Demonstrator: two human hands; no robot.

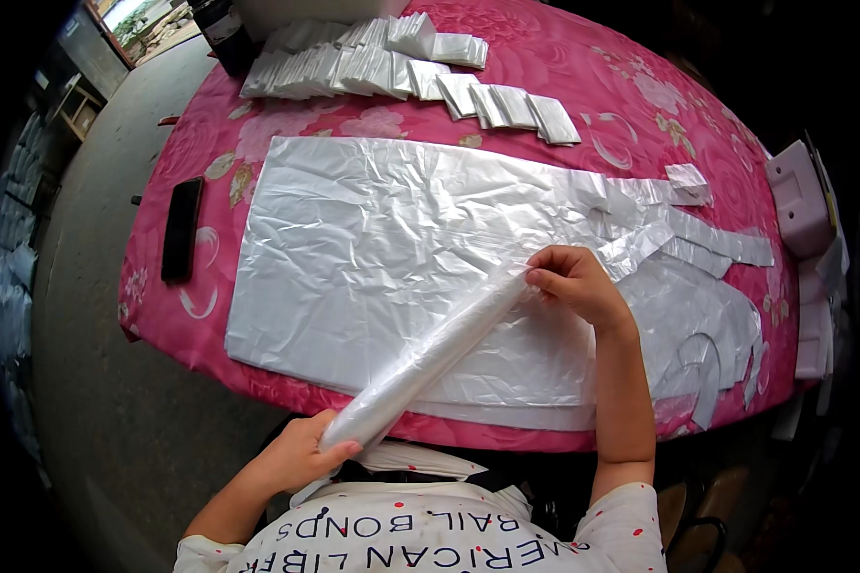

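A long strip of folded whitish plastic film (430,355) stretches slantwise between my two hands. My left hand (301,451) grips its wide lower end close to my body. The fingers of my right hand (573,280) pinch its upper end over the table. Beneath it lies a stack of flat, wrinkled plastic aprons (354,239), with the straight edge at the left and the narrow straps and cut curves toward the right. My right forearm crosses over the lower part of the stack.
A pink flowered tablecloth (631,105) covers the table. At the far side lie rows of small folded plastic packets (344,69). A black phone (182,229) rests near the left edge, a dark bottle (222,33) stands at the far left, and a pale pink plastic chair (801,201) is at the right.
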